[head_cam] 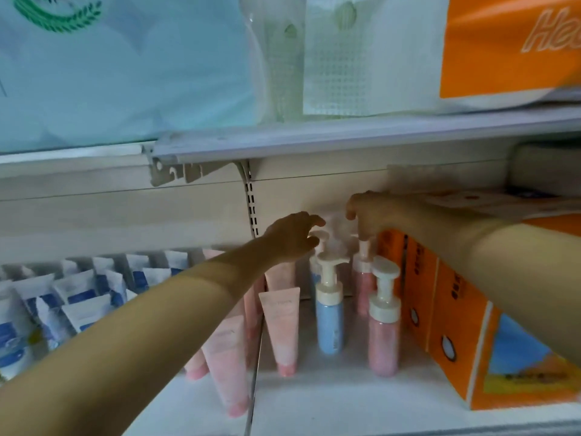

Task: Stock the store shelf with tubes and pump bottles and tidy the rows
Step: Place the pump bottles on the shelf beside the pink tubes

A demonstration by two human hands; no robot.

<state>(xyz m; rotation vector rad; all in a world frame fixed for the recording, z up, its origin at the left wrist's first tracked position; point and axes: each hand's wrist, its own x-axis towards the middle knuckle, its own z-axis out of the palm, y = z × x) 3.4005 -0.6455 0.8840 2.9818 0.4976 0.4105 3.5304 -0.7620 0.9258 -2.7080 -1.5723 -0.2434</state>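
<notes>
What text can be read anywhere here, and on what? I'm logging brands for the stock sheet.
"He", cut off by the frame edge: orange pack on the upper shelf.
Pink tubes: print too faint to read.
Blue-and-white tubes: blurred.
Orange boxes: dark characters, illegible.

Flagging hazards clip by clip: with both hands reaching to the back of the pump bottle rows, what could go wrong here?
1. The left hand and right hand work above the rear pumps; a forearm could topple the front blue pump bottle or pink pump bottle.
2. The pink tubes lean loosely and might slide off if nudged.
3. Motion blur hides either grip, so a bottle may slip.
</notes>
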